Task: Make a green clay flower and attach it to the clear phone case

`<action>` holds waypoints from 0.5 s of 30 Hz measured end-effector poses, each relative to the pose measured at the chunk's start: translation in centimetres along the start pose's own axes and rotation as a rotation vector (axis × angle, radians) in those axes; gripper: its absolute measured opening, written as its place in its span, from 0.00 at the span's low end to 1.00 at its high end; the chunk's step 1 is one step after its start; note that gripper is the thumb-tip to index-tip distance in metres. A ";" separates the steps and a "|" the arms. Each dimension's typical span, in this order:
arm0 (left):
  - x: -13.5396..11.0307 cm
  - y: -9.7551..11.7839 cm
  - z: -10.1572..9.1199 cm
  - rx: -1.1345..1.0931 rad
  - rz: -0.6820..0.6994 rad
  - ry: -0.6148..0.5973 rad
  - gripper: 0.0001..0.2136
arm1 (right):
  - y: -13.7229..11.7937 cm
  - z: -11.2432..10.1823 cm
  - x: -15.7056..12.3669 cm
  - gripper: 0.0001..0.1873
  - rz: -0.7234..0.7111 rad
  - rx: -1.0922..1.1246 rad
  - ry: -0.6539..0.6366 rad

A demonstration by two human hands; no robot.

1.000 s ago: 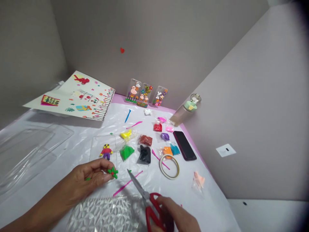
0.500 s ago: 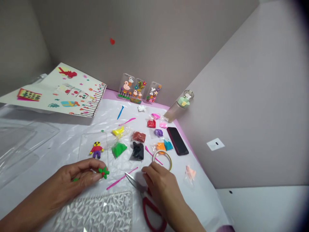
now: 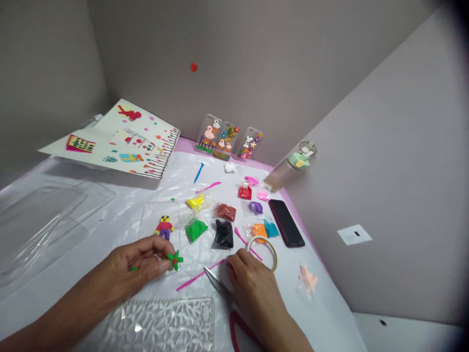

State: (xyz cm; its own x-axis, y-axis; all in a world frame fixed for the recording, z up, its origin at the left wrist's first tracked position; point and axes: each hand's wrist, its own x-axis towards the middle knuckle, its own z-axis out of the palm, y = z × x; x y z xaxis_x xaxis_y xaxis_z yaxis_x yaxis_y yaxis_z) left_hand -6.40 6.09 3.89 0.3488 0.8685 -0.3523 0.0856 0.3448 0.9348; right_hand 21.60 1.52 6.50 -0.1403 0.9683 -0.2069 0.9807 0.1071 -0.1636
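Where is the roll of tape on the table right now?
In the head view, the tape roll lies right of centre on the white sheet, just beyond the right hand, with the orange clay bag behind it and the dark phone further back right.

Green clay star with a red centre (image 3: 176,259), red-handled scissors (image 3: 234,313), pink modelling stick (image 3: 200,275), yellow-edged tape ring (image 3: 270,253), clear faceted phone case (image 3: 161,325) at the table's near edge, black phone (image 3: 286,223) with a red rim

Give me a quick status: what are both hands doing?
Left hand pinching green clay flower. Right hand reaching at tape ring, scissors lying beneath it. Nothing blocking.
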 end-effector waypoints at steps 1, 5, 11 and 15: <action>-0.1 -0.1 0.0 -0.003 -0.021 -0.007 0.21 | -0.3 -0.5 0.1 0.13 -0.017 0.128 0.008; -0.4 -0.7 -0.2 0.003 -0.067 -0.044 0.21 | -2.5 -2.8 0.8 0.06 -0.105 0.826 -0.028; -0.2 -0.8 -0.7 0.072 -0.019 -0.099 0.20 | -5.6 -3.9 3.2 0.04 -0.177 1.124 -0.095; -0.1 -0.8 -0.9 0.083 -0.002 -0.110 0.19 | -6.0 -3.4 4.0 0.03 -0.192 1.133 -0.096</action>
State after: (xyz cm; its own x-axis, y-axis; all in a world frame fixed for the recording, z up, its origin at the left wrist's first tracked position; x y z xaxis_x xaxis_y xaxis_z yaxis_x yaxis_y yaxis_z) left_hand -7.31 6.04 3.11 0.4479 0.8221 -0.3516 0.1620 0.3120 0.9361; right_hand 15.61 5.54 9.91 -0.3312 0.9317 -0.1491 0.2642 -0.0602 -0.9626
